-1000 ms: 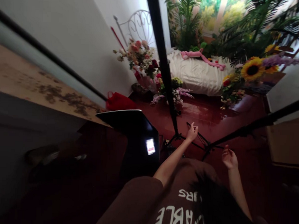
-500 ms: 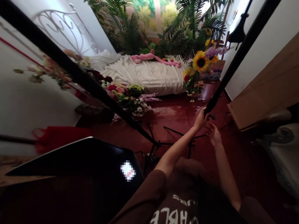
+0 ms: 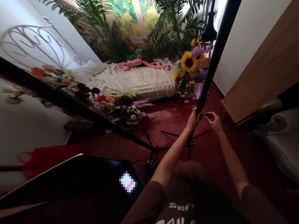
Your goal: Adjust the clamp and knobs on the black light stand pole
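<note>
A black light stand (image 3: 213, 62) rises in front of me, its thin legs (image 3: 172, 133) spread on the red floor. My left hand (image 3: 193, 120) is wrapped round its pole, low on the upper section. Just to the right, my right hand (image 3: 213, 121) pinches a small black knob (image 3: 203, 116) that sticks out from the pole. The fingertips of this hand cover part of the knob. A second black stand (image 3: 100, 119) leans across the left side, and neither hand touches it.
Beyond the stands is a low bed (image 3: 140, 80) with a cream cover and a pink plush toy (image 3: 135, 63). Flower bunches (image 3: 125, 106) and sunflowers (image 3: 189, 61) flank it. A large black panel (image 3: 88, 175) is close at my left, near a red bag (image 3: 50, 156). Wooden boards (image 3: 254, 70) lean at the right.
My right hand has moved up to the knob and closed its fingers on it. My left hand still holds the pole. The view has shifted, so the scene sits further left.
</note>
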Tool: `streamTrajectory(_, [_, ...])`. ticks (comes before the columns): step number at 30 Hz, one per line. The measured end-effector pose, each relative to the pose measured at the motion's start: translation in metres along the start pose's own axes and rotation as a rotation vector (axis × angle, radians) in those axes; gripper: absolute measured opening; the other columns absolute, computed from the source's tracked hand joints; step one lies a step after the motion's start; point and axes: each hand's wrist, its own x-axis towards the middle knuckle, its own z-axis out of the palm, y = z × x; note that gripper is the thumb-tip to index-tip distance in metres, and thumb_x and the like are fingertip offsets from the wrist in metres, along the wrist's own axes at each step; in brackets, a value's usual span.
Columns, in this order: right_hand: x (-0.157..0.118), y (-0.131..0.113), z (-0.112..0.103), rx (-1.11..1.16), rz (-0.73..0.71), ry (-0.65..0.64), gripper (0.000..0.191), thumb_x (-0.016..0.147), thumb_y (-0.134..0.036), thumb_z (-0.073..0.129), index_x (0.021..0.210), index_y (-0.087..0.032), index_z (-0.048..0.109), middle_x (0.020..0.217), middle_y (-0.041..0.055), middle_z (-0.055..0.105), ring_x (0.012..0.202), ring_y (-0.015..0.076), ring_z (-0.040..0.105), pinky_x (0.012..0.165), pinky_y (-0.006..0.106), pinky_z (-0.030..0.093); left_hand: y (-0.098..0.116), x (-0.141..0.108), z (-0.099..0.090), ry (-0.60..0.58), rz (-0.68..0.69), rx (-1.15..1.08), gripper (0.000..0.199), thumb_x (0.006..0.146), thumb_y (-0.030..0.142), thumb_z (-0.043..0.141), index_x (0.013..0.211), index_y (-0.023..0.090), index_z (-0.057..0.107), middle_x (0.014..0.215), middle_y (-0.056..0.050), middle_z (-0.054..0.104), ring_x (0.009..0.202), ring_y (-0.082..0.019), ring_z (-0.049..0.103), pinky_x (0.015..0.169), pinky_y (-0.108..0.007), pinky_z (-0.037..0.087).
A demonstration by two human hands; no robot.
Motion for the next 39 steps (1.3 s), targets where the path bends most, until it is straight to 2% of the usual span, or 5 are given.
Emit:
streamTrajectory(6, [-0.011,0.001,0.002,-0.456,-0.295,0.113,0.018,0.089,-0.037,0.053,0.085,-0.023,0.064,0.096,0.0077,0.068,0.091,0.0222,0.061,0.078,0.034,0.049,0.003,-0.001,-0.001,0.001,-0.015,-0.003,0.034,0.093,0.039,0.045,0.12,0.019,0.045,0.091,-0.007,0.065,0.074,-0.015,0.063,0.067,-0.024,0.045])
streamTrajectory(12, [-0.02,-0.012,0.012,-0.499,-0.463,0.208,0.012,0.083,-0.027,0.058,0.092,-0.022,0.064,0.103,0.0071,0.069,0.1,0.0238,0.06,0.096,0.043,0.042,0.002,-0.002,0.001,-0.003,-0.031,-0.026,0.032,0.093,0.038,0.047,0.118,0.02,0.045,0.094,-0.007,0.065,0.077,-0.014,0.063,0.069,-0.024,0.046])
streamTrajectory(21, [0.016,-0.036,0.055,-0.428,-0.31,0.326,0.04,0.087,-0.056,0.053,0.095,-0.019,0.065,0.094,0.0125,0.069,0.095,0.0269,0.062,0.091,0.045,0.045,-0.007,0.0,0.004,-0.011,-0.028,-0.109,0.04,0.092,0.037,0.046,0.125,0.015,0.043,0.106,-0.014,0.065,0.09,-0.021,0.065,0.078,-0.031,0.05])
streamTrajectory(32, [0.069,-0.12,0.028,-0.306,-0.467,0.299,0.047,0.089,-0.062,0.047,0.104,-0.02,0.065,0.101,0.0088,0.067,0.105,0.0253,0.062,0.094,0.045,0.049,-0.002,-0.001,0.001,-0.006,-0.02,-0.073,0.039,0.094,0.043,0.042,0.126,0.019,0.041,0.091,-0.007,0.065,0.07,-0.013,0.06,0.067,-0.026,0.046])
streamTrajectory(39, [0.072,-0.12,0.025,-0.297,-0.506,0.316,0.051,0.086,-0.066,0.05,0.098,-0.02,0.068,0.096,0.0074,0.069,0.098,0.0244,0.065,0.094,0.044,0.05,0.001,0.0,0.001,0.022,0.005,-0.064,0.036,0.094,0.041,0.042,0.124,0.02,0.043,0.093,-0.008,0.064,0.072,-0.013,0.061,0.068,-0.026,0.046])
